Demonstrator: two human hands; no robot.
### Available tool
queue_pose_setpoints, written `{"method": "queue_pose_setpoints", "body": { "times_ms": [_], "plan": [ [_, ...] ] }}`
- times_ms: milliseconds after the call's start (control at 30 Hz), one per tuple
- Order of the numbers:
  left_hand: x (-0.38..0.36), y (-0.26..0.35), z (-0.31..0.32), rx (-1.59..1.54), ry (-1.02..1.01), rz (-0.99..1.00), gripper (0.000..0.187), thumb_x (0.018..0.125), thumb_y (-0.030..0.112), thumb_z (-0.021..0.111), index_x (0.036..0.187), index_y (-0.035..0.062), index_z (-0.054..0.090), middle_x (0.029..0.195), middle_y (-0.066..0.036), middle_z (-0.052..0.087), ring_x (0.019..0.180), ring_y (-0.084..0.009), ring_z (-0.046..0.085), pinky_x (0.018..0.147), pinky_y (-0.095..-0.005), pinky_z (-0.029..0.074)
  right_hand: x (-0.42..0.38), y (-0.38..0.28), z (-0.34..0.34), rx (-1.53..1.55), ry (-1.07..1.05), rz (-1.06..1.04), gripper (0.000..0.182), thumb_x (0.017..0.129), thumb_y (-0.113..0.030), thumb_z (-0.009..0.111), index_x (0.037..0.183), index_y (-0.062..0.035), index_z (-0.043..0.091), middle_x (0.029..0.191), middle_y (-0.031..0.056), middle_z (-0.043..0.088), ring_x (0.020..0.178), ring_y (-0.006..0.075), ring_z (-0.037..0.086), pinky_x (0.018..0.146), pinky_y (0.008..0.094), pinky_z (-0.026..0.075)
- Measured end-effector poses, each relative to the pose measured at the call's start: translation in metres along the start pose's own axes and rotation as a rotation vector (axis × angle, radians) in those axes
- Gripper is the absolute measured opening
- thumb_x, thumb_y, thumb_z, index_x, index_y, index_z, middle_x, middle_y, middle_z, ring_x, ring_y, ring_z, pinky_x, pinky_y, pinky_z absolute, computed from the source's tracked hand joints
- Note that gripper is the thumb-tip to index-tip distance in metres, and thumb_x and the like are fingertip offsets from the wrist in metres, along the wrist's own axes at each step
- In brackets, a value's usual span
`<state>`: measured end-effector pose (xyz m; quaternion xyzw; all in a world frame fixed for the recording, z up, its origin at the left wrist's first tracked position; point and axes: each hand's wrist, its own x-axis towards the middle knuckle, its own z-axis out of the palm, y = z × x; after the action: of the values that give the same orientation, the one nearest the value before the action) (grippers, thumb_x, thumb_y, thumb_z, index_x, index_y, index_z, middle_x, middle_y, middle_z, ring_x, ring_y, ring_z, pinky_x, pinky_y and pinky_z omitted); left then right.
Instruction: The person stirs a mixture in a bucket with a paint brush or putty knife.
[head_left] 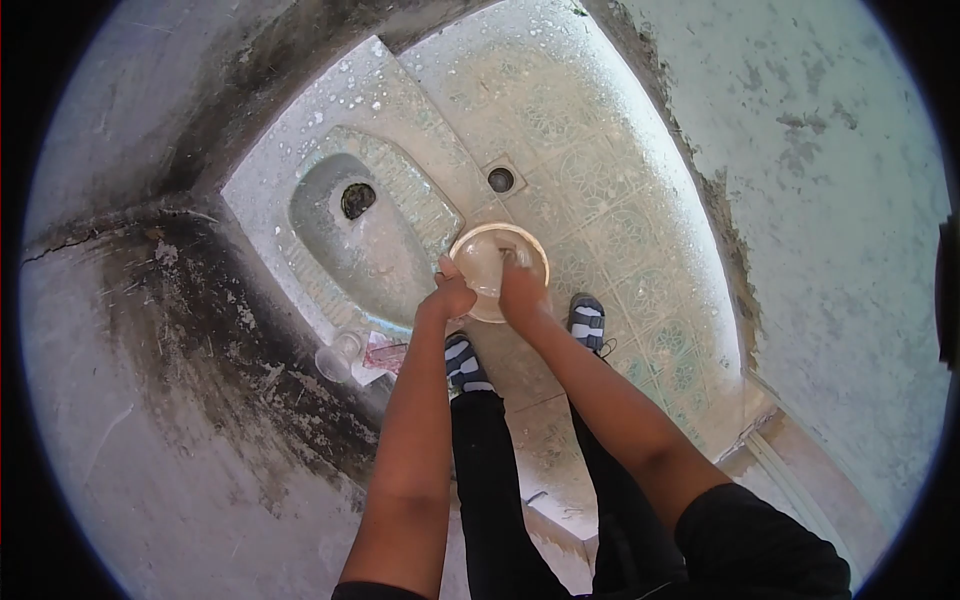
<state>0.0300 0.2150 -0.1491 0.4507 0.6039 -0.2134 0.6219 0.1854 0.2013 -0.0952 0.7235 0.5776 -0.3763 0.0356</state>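
Observation:
A round basin (473,262) with a cream rim stands on the tiled floor in front of my feet, cloudy liquid inside it. My left hand (455,290) is closed at the basin's left rim, thumb pointing up along the edge. Over the right side of the basin, my right hand (522,292) reaches down with its fingers in the liquid. Those fingertips are blurred and partly hidden, so I cannot tell whether they hold anything.
A squat toilet (375,240) with a dark drain hole lies left of the basin. Beyond the basin is a small round floor drain (501,179). A clear plastic container (338,358) and a red-and-white packet (385,355) sit by the dark-stained left wall (250,380). My sandalled feet flank the basin.

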Motion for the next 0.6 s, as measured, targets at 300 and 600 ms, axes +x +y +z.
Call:
{"method": "queue_pose_setpoints", "body": {
  "times_ms": [300,600],
  "plan": [
    [-0.018,0.013,-0.009,0.088,-0.039,-0.005,0.085,0.078,0.015,0.043,0.134,-0.0182,-0.012,0.142,-0.043,0.000,0.137,-0.0472,0.012,0.113,-0.0416,0.019,-0.019,0.014,0.014,0.009,-0.250,-0.169,0.019,0.083,-0.010,0.052,0.098,0.0005,0.058,0.091,0.0254,0.064,0.087,0.0407,0.064,0.073,0.0473,0.052],
    [-0.001,-0.003,0.003,0.065,0.059,0.023,0.071,0.077,0.015,0.041,0.134,-0.0201,0.018,0.141,-0.042,0.013,0.138,-0.0457,0.009,0.113,-0.0423,0.018,0.008,-0.001,0.012,-0.027,0.002,-0.175,0.025,0.080,-0.005,0.054,0.105,-0.0027,0.057,0.084,0.0251,0.064,0.081,0.0402,0.064,0.072,0.0479,0.051]
  ]
}}
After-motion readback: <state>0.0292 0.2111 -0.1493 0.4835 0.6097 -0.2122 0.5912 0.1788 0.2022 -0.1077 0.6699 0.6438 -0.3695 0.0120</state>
